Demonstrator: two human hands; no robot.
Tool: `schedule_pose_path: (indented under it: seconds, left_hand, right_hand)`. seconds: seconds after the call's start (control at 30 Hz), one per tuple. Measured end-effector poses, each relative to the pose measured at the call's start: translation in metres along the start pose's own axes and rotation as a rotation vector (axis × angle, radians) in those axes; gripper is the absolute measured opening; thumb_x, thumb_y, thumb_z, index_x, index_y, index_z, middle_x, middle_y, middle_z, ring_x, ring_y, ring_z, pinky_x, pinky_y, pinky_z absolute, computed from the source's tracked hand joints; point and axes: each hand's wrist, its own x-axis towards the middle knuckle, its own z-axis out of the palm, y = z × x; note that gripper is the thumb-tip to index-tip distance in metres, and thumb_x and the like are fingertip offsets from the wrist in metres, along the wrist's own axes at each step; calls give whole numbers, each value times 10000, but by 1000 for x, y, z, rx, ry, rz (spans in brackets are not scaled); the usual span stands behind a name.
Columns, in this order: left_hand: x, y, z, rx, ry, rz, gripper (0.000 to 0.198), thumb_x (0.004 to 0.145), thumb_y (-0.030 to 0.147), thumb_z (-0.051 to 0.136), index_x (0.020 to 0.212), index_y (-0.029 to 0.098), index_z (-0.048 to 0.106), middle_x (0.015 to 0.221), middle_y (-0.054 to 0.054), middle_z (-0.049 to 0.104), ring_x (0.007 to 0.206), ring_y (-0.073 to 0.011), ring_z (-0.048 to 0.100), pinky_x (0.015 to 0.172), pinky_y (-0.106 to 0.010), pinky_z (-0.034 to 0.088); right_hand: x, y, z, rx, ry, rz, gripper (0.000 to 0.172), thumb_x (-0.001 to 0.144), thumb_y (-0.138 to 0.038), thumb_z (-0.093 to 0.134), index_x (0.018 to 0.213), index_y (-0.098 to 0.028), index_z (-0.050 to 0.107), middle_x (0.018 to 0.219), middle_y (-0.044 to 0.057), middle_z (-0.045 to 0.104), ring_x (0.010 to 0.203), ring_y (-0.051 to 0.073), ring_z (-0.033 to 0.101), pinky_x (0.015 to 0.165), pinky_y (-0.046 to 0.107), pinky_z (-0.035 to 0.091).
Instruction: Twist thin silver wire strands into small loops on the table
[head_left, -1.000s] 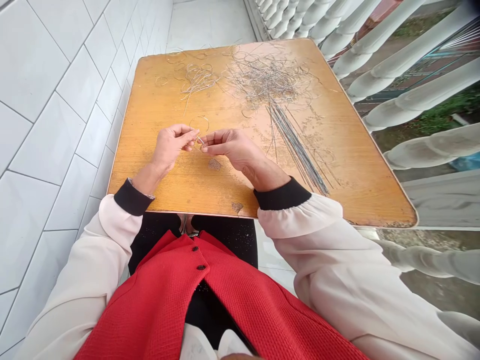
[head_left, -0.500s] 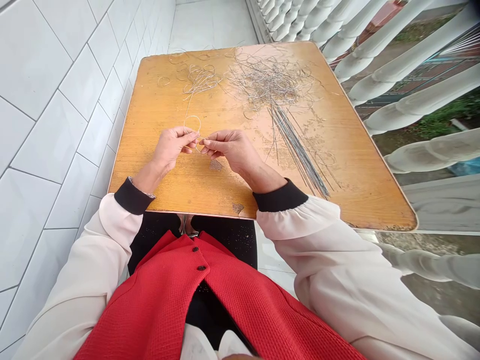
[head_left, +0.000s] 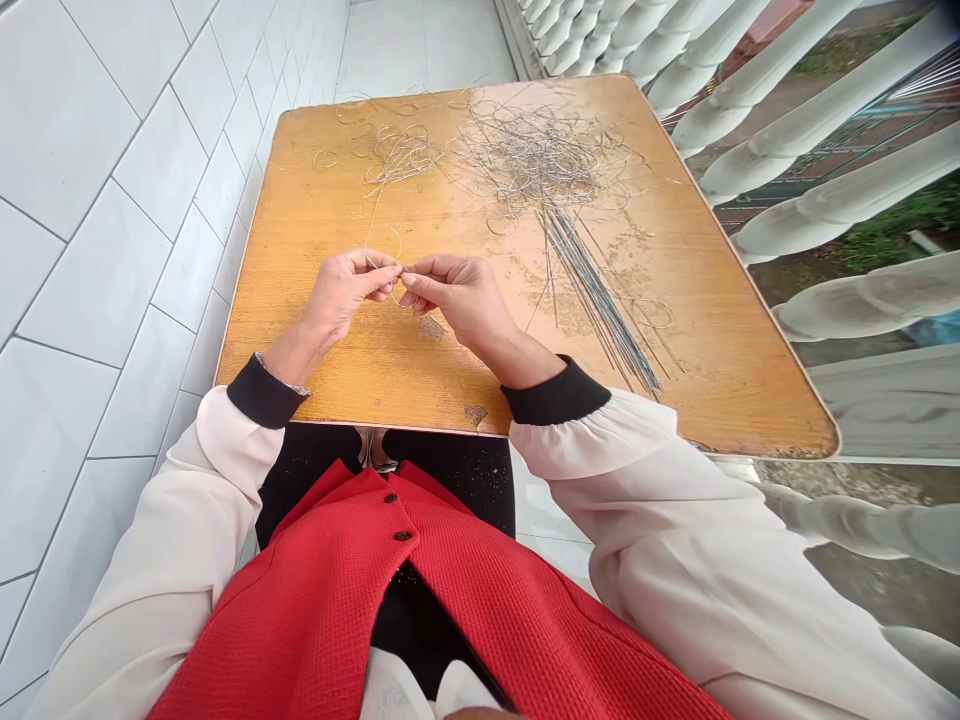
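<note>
Gap between left hand and right hand has narrowed almost to contact; both hands' fingers pinched together on the wire, looped at 12 o'clock from them; judged: close work at one spot

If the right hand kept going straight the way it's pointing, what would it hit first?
Most likely the left hand: the right hand points across at its fingertips, with the thin wire at both. Depth is unclear, so they may already be touching.
</note>
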Motion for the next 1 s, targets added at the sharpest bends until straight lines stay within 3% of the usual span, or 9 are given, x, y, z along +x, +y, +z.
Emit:
schedule_pose_path:
  seconds: [0.23, 0.37, 0.57, 0.7, 0.8, 1.0]
  left_hand:
    - [2, -3, 0, 3, 0, 49, 203, 861, 5, 724, 745, 162, 668, 641, 56, 645, 558, -33, 560, 629, -195, 491]
    - [5, -5, -5, -10, -5, 8, 144, 922, 163, 776, 815, 170, 681, 716, 28, 698, 634, -53, 643, 646, -189, 513]
    - [4, 0, -9, -54, -24, -45, 247, 1008, 379, 712, 896, 160, 695, 791, -8, 725, 707, -65, 686, 614, -167, 486]
    - [3, 0, -11, -21, -62, -35, 118, 902, 209, 803, 964, 168, 712, 798, 10, 733, 706, -62, 668, 607, -178, 436]
    - [4, -2, -12, 10, -69, -18, 180, 840, 75, 772, 982, 173, 725, 772, 26, 728, 664, -54, 625, 593, -190, 402]
    - [5, -4, -10, 82, -132, -14, 270, 798, 13, 745, 1013, 173, 713, 710, 43, 687, 650, -66, 614, 611, -210, 400]
  right_hand:
    - [1, 7, 5, -68, 56, -88, 175, 871, -305, 873, 795, -197, 759, 652, -7, 704, 573, 101, 592, 585, 242, 522]
    - [2, 5, 1, 22, 13, 5, 222, 882, -384, 877, 852, -191, 772, 744, 30, 760, 641, 119, 663, 608, 238, 546]
    - [-1, -4, 0, 53, -31, 148, 116, 888, -160, 839, 793, -164, 774, 675, 26, 742, 540, 92, 609, 570, 222, 532]
    - [-3, -5, 3, 52, 16, 133, 164, 940, -123, 767, 781, -161, 775, 680, 26, 742, 544, 87, 610, 573, 217, 532]
    - [-3, -4, 3, 17, 10, 111, 141, 925, -177, 807, 788, -166, 780, 706, 29, 749, 582, 94, 628, 584, 215, 529]
    - [-1, 1, 0, -30, 31, -31, 150, 892, -314, 841, 829, -182, 809, 758, 14, 739, 636, 97, 580, 571, 219, 464]
